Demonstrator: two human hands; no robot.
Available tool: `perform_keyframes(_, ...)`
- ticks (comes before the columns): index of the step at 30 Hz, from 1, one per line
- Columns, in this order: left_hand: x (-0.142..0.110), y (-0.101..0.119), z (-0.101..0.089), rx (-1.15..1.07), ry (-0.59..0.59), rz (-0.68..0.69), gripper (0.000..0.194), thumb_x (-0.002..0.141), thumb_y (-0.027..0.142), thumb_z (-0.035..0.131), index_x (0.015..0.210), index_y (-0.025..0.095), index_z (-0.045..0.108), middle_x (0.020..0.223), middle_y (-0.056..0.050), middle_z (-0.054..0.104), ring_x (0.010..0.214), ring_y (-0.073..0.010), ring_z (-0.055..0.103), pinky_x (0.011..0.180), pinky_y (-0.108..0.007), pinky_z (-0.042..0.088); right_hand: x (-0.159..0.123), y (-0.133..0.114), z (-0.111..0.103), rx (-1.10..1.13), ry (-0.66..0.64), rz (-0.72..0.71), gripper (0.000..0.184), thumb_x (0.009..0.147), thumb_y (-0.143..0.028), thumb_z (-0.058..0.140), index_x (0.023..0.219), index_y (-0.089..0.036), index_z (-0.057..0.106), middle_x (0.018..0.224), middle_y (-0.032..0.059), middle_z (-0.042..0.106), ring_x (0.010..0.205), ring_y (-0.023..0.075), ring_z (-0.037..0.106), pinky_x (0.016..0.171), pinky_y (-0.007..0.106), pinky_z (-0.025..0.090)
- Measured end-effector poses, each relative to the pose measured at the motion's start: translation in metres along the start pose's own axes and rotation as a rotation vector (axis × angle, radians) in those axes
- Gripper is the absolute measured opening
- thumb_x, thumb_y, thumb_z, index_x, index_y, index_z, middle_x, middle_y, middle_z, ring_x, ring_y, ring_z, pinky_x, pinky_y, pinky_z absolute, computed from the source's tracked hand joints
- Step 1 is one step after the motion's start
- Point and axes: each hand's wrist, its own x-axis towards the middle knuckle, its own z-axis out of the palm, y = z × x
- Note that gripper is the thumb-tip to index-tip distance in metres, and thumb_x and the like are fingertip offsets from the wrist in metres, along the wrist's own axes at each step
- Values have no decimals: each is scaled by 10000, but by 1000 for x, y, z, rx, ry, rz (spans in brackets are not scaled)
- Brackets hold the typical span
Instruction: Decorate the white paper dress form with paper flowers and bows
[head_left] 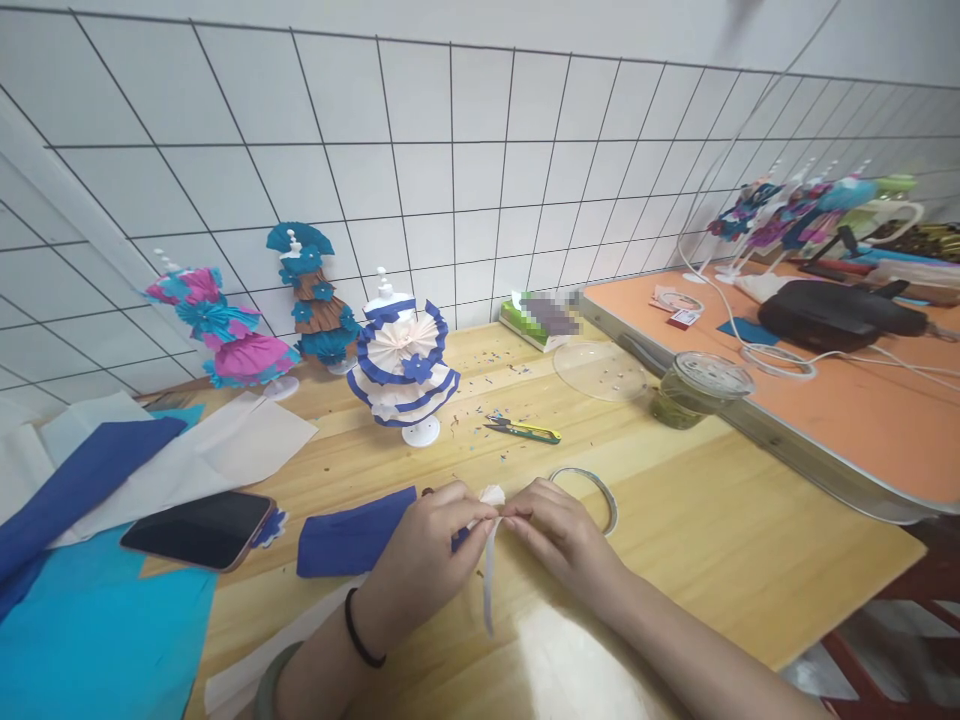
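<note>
My left hand (433, 535) and my right hand (564, 532) meet fingertip to fingertip over the wooden table. Between the pinched fingers is a narrow white paper strip (489, 590). Its tail hangs down, and a small gathered white piece (492, 494) shows above the fingertips. Whether the two are one piece I cannot tell. Beside my left hand lies a folded sheet of dark blue crepe paper (352, 530), and a roll of tape (613, 505) rests behind my right hand. Yellow-handled thread snips (525, 431) lie farther back. A small dress form (405, 345) wears a white and blue paper dress.
To the left are a phone (199, 530), white paper (255, 440) and light blue paper (105, 640). Two more dressed forms (322, 305) stand by the wall. A clear jar (701, 385) sits near the orange table (847, 410), where a cable and a black pouch (832, 315) lie.
</note>
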Motion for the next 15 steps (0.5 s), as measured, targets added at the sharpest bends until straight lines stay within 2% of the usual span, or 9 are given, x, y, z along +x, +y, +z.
perform_keyframes(9,-1,-5,3,218,13,80,255,862,208,387,788,192,631,736,-54,556,691,-163,506,648,-273,352,-1,-1,1,23,-8,81,145,869,-205,471,833,-185,610,728,49,633,705,160,558,643,287,449)
perform_keyframes(15,0,-1,3,-29,55,-86,240,854,256,405,755,197,616,739,-43,560,702,-167,505,646,-268,361,-4,-1,7,147,51,225,134,837,-263,526,881,-186,626,770,50,668,694,149,601,643,269,487)
